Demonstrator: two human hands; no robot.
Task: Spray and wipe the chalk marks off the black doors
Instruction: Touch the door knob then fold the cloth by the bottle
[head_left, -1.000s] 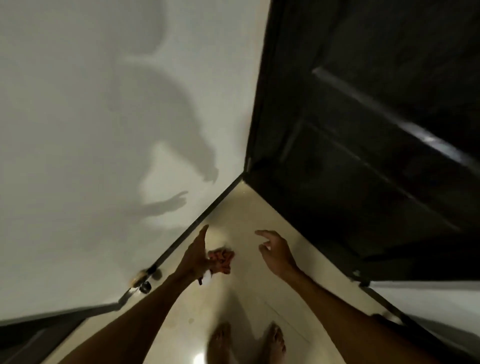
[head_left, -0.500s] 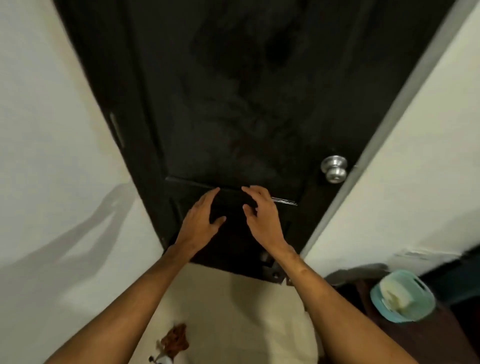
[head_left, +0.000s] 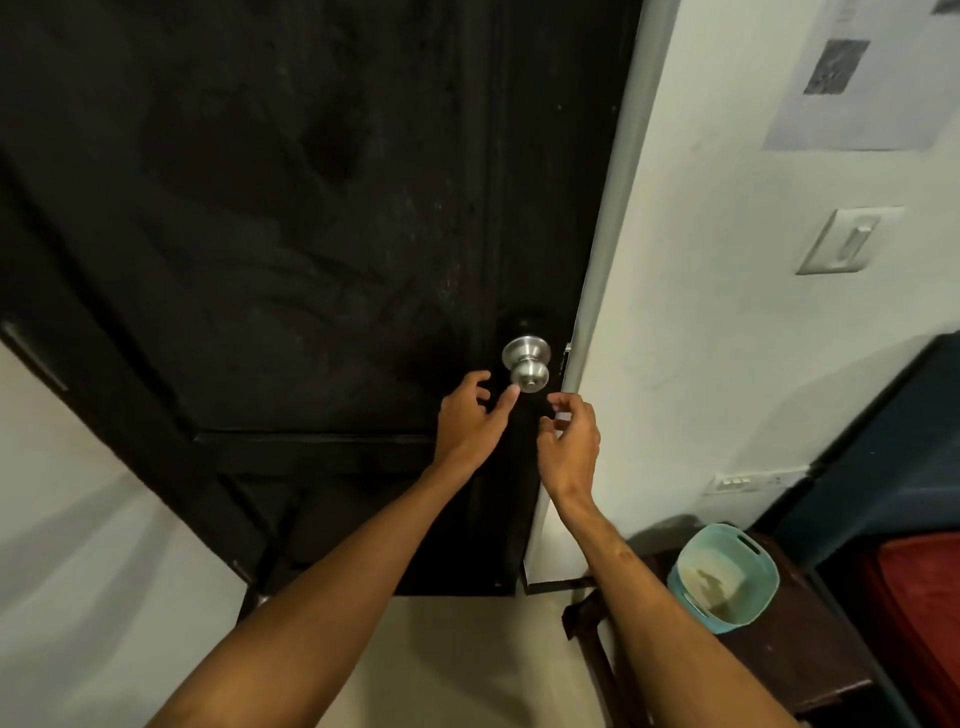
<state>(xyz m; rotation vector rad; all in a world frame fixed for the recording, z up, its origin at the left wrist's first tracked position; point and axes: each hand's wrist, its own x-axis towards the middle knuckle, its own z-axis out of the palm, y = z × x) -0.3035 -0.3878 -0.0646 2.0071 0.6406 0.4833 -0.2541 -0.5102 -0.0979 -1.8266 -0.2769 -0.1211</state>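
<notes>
The black door (head_left: 291, 234), faintly chalk-smeared, fills the left and centre. The left hand (head_left: 467, 421) has its fingers spread and empty, one fingertip at the silver doorknob (head_left: 527, 362). Just beside it, the right hand (head_left: 569, 441) has its fingers loosely curled, holding nothing.

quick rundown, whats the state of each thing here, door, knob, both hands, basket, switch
black door: looks shut, faint pale smears on its face
door knob: touched by the left index fingertip, not gripped
left hand: fingers spread, empty
right hand: fingers loosely curled, holds nothing, off the knob
teal basket: upright on a dark stool, something pale inside
light switch: position unclear
</notes>
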